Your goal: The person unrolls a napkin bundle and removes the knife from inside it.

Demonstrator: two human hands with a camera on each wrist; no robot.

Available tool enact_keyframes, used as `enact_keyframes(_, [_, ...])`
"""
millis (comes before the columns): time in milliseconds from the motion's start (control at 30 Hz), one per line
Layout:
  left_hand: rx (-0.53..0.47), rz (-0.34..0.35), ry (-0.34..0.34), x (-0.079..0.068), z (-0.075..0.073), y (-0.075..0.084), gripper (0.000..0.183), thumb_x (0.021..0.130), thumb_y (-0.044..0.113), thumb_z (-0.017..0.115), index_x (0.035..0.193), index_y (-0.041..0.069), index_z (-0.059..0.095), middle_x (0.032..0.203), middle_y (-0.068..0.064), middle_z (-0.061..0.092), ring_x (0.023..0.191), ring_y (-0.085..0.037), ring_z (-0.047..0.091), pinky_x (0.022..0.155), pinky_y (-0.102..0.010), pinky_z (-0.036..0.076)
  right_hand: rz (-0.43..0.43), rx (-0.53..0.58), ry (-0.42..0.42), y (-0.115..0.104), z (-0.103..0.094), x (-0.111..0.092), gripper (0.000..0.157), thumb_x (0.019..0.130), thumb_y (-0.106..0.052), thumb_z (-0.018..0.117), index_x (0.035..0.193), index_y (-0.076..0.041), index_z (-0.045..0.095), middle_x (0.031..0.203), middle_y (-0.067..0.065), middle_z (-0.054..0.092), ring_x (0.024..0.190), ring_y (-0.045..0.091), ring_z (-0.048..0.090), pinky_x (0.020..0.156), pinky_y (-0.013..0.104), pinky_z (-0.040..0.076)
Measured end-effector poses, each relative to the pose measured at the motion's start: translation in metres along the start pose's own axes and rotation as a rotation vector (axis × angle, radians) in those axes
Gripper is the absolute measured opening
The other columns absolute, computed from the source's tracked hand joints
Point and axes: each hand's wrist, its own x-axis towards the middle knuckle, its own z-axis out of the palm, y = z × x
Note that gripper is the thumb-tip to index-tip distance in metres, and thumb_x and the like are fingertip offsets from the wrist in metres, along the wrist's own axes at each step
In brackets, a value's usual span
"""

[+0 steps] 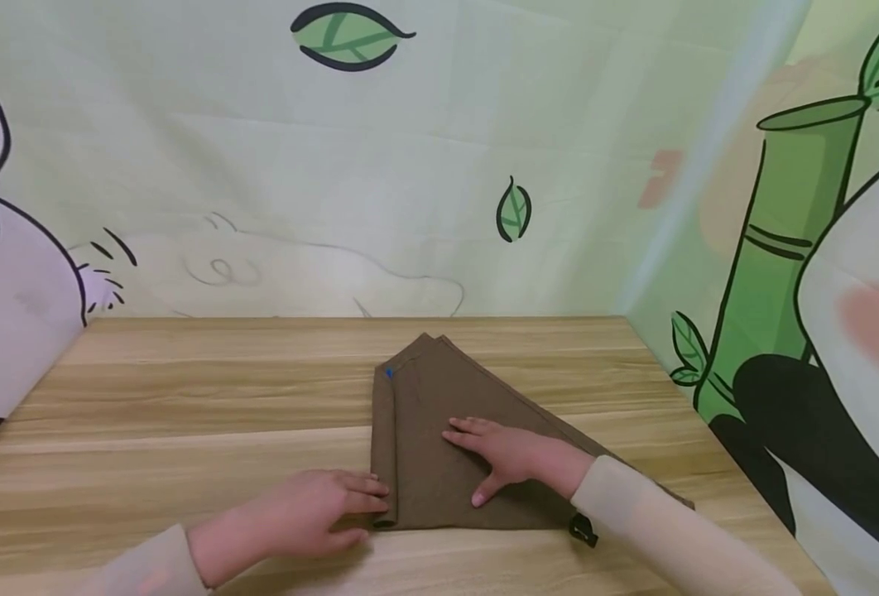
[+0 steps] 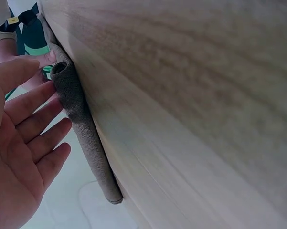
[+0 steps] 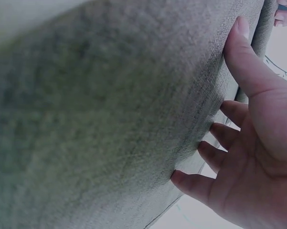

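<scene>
Brown woven cloth point(image 1: 428, 463) lies folded on a wood-grain desk point(image 1: 186, 397), both hands on it.

The cloth sits right of the desk's middle, its weave fairly coarse close up; it makes a lopsided wedge, with two blunt tips at the far end, a long stitched slant down to the right and a nearly straight near edge. Along its left side runs a narrow rolled edge point(image 1: 383, 439), its near end showing a hollow curl, with a small blue spot point(image 1: 390, 372) near the far end. The left hand point(image 1: 316, 509) is open, its loosely extended fingers touching the roll without gripping it; the right hand point(image 1: 510, 455) is spread wide, fingertips and thumb resting on the cloth.
</scene>
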Motion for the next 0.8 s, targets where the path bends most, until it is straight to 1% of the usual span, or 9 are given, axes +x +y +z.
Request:
enact_keyframes(100, [-0.013, -0.010, -0.012, 0.000, -0.001, 0.000, 0.036, 0.098, 0.035, 0.068, 0.129, 0.018, 0.071, 0.137, -0.002, 0.069, 0.127, -0.022, 0.067, 0.103, -0.039, 0.057, -0.016, -0.003, 0.007, 0.001, 0.001, 0.000, 0.094, 0.084, -0.035, 0.083, 0.159, -0.005, 0.034, 0.169, 0.018, 0.027, 0.158, 0.040, 0.025, 0.127, 0.053, 0.030])
enact_keyframes(200, [0.001, 0.002, -0.008, 0.000, -0.002, 0.000, 0.035, 0.098, 0.034, 0.067, 0.128, 0.017, 0.072, 0.135, -0.002, 0.070, 0.124, -0.021, 0.068, 0.101, -0.038, 0.058, -0.005, 0.012, -0.009, 0.001, -0.002, -0.002, 0.092, 0.086, -0.034, 0.083, 0.159, -0.007, 0.036, 0.170, 0.017, 0.027, 0.158, 0.039, 0.026, 0.127, 0.053, 0.030])
enact_keyframes(267, [0.021, 0.025, 0.014, 0.002, -0.003, -0.001, 0.032, 0.098, 0.032, 0.067, 0.125, 0.017, 0.074, 0.131, -0.002, 0.073, 0.120, -0.019, 0.070, 0.098, -0.036, 0.059, 0.021, 0.010, -0.018, 0.000, -0.009, -0.002, 0.085, 0.087, -0.033, 0.082, 0.157, -0.007, 0.041, 0.167, 0.017, 0.033, 0.156, 0.038, 0.031, 0.126, 0.052, 0.031])
enact_keyframes(333, [0.048, 0.044, 0.039, 0.004, -0.003, -0.001, 0.029, 0.098, 0.031, 0.067, 0.122, 0.016, 0.074, 0.128, -0.001, 0.074, 0.117, -0.018, 0.071, 0.097, -0.035, 0.060, 0.042, -0.001, -0.010, -0.002, -0.017, 0.000, 0.076, 0.089, -0.032, 0.080, 0.153, -0.005, 0.047, 0.162, 0.017, 0.042, 0.152, 0.036, 0.039, 0.125, 0.050, 0.035])
enact_keyframes(433, [0.074, 0.058, 0.037, 0.009, -0.004, 0.001, 0.031, 0.099, 0.033, 0.066, 0.125, 0.018, 0.073, 0.131, -0.001, 0.072, 0.121, -0.020, 0.069, 0.101, -0.036, 0.058, 0.048, -0.024, 0.032, -0.006, -0.026, 0.006, 0.068, 0.092, -0.033, 0.077, 0.148, -0.003, 0.052, 0.156, 0.019, 0.050, 0.147, 0.036, 0.046, 0.122, 0.049, 0.039])
enact_keyframes(500, [0.088, 0.059, 0.001, 0.013, -0.004, 0.004, 0.035, 0.100, 0.036, 0.064, 0.130, 0.019, 0.070, 0.138, -0.001, 0.069, 0.128, -0.021, 0.066, 0.105, -0.037, 0.056, 0.032, -0.030, 0.056, -0.010, -0.028, 0.011, 0.070, 0.093, -0.035, 0.075, 0.150, -0.004, 0.049, 0.158, 0.019, 0.048, 0.148, 0.036, 0.045, 0.122, 0.049, 0.039])
enact_keyframes(633, [0.116, 0.065, -0.086, 0.021, -0.001, 0.008, 0.043, 0.102, 0.043, 0.060, 0.138, 0.020, 0.065, 0.146, 0.002, 0.063, 0.137, -0.020, 0.059, 0.112, -0.036, 0.052, -0.009, -0.035, 0.060, -0.021, -0.024, 0.020, 0.080, 0.093, -0.040, 0.075, 0.157, -0.006, 0.040, 0.166, 0.016, 0.035, 0.155, 0.035, 0.034, 0.126, 0.049, 0.034])
enact_keyframes(733, [0.136, 0.068, -0.108, 0.026, 0.001, 0.010, 0.046, 0.101, 0.046, 0.059, 0.139, 0.021, 0.064, 0.147, 0.003, 0.062, 0.139, -0.019, 0.058, 0.113, -0.035, 0.051, -0.030, -0.040, 0.055, -0.028, -0.022, 0.024, 0.085, 0.092, -0.041, 0.076, 0.158, -0.004, 0.037, 0.169, 0.015, 0.031, 0.157, 0.034, 0.030, 0.127, 0.049, 0.031])
enact_keyframes(800, [0.141, 0.071, -0.100, 0.028, 0.002, 0.010, 0.046, 0.101, 0.046, 0.060, 0.138, 0.020, 0.065, 0.145, 0.003, 0.064, 0.138, -0.019, 0.059, 0.113, -0.034, 0.051, -0.030, -0.054, 0.050, -0.032, -0.022, 0.026, 0.088, 0.090, -0.041, 0.077, 0.158, -0.003, 0.036, 0.169, 0.014, 0.031, 0.157, 0.033, 0.030, 0.128, 0.048, 0.030])
